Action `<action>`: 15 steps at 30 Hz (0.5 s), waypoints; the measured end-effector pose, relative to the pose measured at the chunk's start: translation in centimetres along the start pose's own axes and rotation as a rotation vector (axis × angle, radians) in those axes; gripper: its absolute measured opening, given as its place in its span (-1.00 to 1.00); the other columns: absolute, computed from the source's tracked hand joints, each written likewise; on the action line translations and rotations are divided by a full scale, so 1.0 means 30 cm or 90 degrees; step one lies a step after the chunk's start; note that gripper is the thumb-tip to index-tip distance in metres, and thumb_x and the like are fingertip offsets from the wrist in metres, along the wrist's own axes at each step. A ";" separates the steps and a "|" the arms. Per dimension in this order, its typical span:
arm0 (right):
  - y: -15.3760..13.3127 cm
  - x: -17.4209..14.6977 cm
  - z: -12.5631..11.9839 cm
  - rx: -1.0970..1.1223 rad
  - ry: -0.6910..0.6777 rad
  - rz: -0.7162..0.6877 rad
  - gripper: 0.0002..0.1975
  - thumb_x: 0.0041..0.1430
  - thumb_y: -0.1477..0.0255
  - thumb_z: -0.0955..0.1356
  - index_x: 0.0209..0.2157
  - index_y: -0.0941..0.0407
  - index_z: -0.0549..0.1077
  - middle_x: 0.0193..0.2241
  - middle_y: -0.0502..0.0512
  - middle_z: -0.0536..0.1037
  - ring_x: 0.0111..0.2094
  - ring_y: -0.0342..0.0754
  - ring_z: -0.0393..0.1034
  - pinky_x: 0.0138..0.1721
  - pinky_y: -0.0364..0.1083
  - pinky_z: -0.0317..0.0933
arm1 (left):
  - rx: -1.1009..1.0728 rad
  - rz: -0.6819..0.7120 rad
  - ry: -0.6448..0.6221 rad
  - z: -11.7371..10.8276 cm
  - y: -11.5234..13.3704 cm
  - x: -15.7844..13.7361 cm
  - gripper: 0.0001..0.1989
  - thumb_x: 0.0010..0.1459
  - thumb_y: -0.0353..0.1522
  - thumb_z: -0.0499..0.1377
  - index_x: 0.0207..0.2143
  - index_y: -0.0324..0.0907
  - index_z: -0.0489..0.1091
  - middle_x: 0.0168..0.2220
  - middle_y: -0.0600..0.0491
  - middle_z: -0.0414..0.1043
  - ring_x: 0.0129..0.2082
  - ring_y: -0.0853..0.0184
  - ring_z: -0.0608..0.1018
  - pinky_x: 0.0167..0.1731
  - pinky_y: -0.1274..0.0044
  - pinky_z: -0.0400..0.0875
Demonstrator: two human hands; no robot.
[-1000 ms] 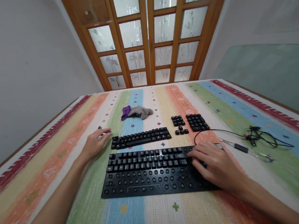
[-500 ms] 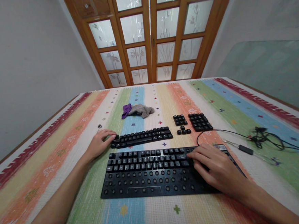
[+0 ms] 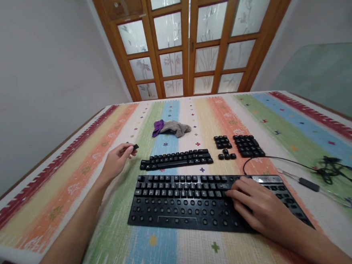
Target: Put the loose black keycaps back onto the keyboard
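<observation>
My left hand [image 3: 118,161] is raised left of the loose keycaps, a black keycap [image 3: 135,147] pinched between thumb and fingertips. A block of loose black keycaps [image 3: 176,159], with a long space bar, lies in rows behind the keyboard. The black keyboard [image 3: 182,220] has its upper rows of keys in place, while bare key posts show on its lower rows. My right hand [image 3: 254,201] lies over the keyboard's right part, fingers extended, fingertips at the right end of the capped rows. Part of the keyboard is hidden under it.
Further back lies a grey and purple cloth [image 3: 172,128]. Smaller groups of loose keycaps [image 3: 247,145] sit behind the keyboard at the right. A black cable [image 3: 332,169] runs from the keyboard to a tangle at the right, near a clear-and-black strap-like item [image 3: 309,184]. A striped cloth covers the table.
My left hand has lifted a keycap from the left end of the loose block and moved away from it. My right hand stays on the keyboard, fingertips slightly lower. The view has shifted left.
</observation>
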State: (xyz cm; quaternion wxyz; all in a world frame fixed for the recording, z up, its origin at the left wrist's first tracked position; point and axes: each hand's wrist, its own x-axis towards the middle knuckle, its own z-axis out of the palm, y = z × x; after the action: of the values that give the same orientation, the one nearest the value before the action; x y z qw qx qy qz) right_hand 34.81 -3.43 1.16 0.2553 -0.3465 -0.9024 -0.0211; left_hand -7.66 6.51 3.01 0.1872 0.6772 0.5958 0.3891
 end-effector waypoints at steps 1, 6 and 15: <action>0.000 -0.001 0.000 -0.007 0.004 -0.004 -0.74 0.29 0.60 0.20 -0.30 0.19 0.51 -0.39 0.16 0.48 -0.36 -0.03 0.32 -0.30 -0.05 0.26 | -0.008 -0.006 0.004 -0.016 0.019 -0.013 -0.45 0.19 0.04 0.08 -0.13 -0.27 0.44 -0.32 -0.09 0.57 -0.35 0.23 0.59 -0.29 0.45 0.48; 0.002 -0.006 -0.003 -0.024 0.024 -0.019 -0.75 0.29 0.60 0.20 -0.27 0.17 0.51 -0.37 0.15 0.49 -0.34 -0.03 0.34 -0.27 -0.05 0.26 | -0.048 -0.032 -0.002 -0.082 0.122 -0.139 -0.58 0.20 -0.05 0.14 -0.20 -0.23 0.48 -0.42 0.00 0.53 -0.40 0.29 0.56 -0.26 0.48 0.47; -0.013 0.007 0.000 -0.024 0.063 -0.044 -0.78 0.29 0.60 0.22 -0.26 0.16 0.49 -0.36 0.14 0.49 -0.31 -0.03 0.33 -0.25 -0.07 0.22 | -0.015 -0.131 -0.090 -0.075 0.135 -0.430 -0.64 0.23 -0.10 0.12 -0.17 -0.18 0.50 -0.47 0.06 0.49 -0.46 0.31 0.54 -0.39 0.54 0.43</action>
State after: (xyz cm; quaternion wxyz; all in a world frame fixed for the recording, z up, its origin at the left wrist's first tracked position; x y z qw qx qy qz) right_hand 34.43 -3.58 1.31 0.2917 -0.3186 -0.8996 -0.0641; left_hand -6.52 -7.15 3.40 0.2753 0.6358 0.6432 0.3260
